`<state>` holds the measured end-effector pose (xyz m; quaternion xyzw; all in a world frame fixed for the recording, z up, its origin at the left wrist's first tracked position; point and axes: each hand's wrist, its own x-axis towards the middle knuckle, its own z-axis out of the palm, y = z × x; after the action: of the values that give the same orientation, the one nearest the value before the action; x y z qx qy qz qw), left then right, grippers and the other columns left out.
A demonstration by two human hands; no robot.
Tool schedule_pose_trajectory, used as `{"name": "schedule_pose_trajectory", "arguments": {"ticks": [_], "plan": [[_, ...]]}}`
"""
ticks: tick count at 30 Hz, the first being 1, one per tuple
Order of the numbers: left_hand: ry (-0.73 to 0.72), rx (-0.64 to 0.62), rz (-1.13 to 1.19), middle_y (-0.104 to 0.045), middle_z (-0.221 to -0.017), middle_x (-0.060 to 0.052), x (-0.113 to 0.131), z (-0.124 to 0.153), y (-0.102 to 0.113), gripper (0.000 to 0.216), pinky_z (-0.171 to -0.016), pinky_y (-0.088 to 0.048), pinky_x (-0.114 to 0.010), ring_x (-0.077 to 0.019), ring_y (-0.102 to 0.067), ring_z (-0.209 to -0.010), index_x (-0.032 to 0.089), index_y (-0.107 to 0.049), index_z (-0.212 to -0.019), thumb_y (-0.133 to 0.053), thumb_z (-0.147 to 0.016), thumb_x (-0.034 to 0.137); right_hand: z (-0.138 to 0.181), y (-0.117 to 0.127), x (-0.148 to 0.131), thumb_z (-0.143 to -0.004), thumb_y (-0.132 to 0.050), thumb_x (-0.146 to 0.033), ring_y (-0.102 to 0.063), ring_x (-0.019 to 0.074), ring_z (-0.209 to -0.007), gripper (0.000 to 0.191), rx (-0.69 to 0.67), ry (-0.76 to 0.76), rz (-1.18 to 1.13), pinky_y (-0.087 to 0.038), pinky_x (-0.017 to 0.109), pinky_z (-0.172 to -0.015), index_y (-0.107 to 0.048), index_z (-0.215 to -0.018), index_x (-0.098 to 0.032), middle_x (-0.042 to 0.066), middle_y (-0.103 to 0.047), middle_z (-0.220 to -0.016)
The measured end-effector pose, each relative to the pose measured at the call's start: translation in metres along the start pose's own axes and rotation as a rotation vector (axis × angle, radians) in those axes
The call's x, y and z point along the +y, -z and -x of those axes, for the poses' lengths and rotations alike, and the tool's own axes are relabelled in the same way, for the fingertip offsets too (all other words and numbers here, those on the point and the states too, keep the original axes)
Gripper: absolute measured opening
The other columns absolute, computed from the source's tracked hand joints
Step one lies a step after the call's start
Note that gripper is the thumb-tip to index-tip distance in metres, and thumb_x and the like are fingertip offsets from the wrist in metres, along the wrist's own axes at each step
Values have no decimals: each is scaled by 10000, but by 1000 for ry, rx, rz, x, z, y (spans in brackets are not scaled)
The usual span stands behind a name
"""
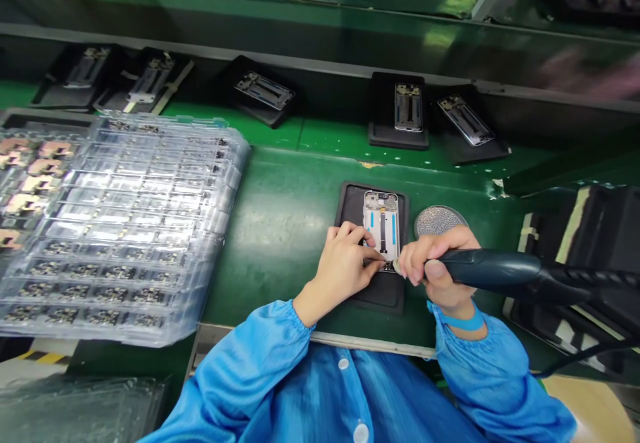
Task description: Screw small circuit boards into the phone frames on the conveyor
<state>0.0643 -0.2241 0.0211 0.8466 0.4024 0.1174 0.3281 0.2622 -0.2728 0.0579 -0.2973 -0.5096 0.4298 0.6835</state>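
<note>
The bare left hand (347, 259) partly hides the lower end of a silver metal phone frame (376, 224). A dark, rounded tool (500, 271)'s front end is covered by the bare right hand (436, 245). At upper right, a pink shape (595, 69) is blurred.

From my end: phone frame (379, 224) lies flat on black tray (353, 204), inner side up, long axis running away from wearer. Silver rim, pale panel, blue strips (393, 228) flanking dark ribbon (383, 233) — circuitry bared at top, lower end partly covered. I see dark handheld tool (493, 268) nearly level, right of frame — front end hidden, contact unclear to me.
</note>
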Motion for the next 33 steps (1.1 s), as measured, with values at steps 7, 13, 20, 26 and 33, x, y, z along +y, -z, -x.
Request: {"name": "schedule_pose_trajectory", "arguments": {"ticks": [7, 13, 20, 26, 33], "plan": [[27, 205, -5, -738, -1771, -151, -3, 8, 1, 362, -1269, -571, -574, -388, -623, -1598, 342, -955, -1557, -695, -1311, 291, 18, 13, 2, -1115, -1039, -485, -615, 164, -547, 442, -62, -212, 194, -606, 345, -628, -630, -1075, -322, -100, -679, -734], [301, 218, -210, -748, -1533, -223, -18, 2, 6, 573, -1129, -677, -471, -367, -796, -1331, 168, -593, -1895, -555, -1343, 315, 23, 14, 6, -1100, -1054, -502, -586, 161, -540, 474, -26, -226, 177, -623, 360, -653, -621, -1050, -316, -109, -647, -712], [283, 245, -310, -763, -1514, -223, -54, -16, 27, 599, -950, -724, -362, -306, -896, -1146, 153, -555, -1921, -456, -1332, 204, -2, 3, -6, -1213, -902, -402, -510, 143, -432, 241, 96, 82, 84, -548, 304, -501, -695, -1121, -321, -100, -666, -683], [456, 411, -412, -688, -1717, -318, -90, -125, 134, 690, -1192, -708, -466, -394, -884, -1364, 110, -514, -1982, -385, -1306, 162, -26, 35, -10, -1107, -1001, -468, -473, 135, -392, 440, 438, 279, 216, -551, 293, -449, -603, -1012, -305, -120, -627, -644], [402, 388, -464, -686, -1739, -414, -68, -246, 170, 717, -1294, -650, -621, -528, -748, -1574, 17, -549, -1919, -592, -1237, 235, -29, 58, 9, -1112, -980, -422, -532, 146, -431, 381, 542, 309, 249, -587, 302, -480, -629, -1032, -298, -112, -627, -659]]}}
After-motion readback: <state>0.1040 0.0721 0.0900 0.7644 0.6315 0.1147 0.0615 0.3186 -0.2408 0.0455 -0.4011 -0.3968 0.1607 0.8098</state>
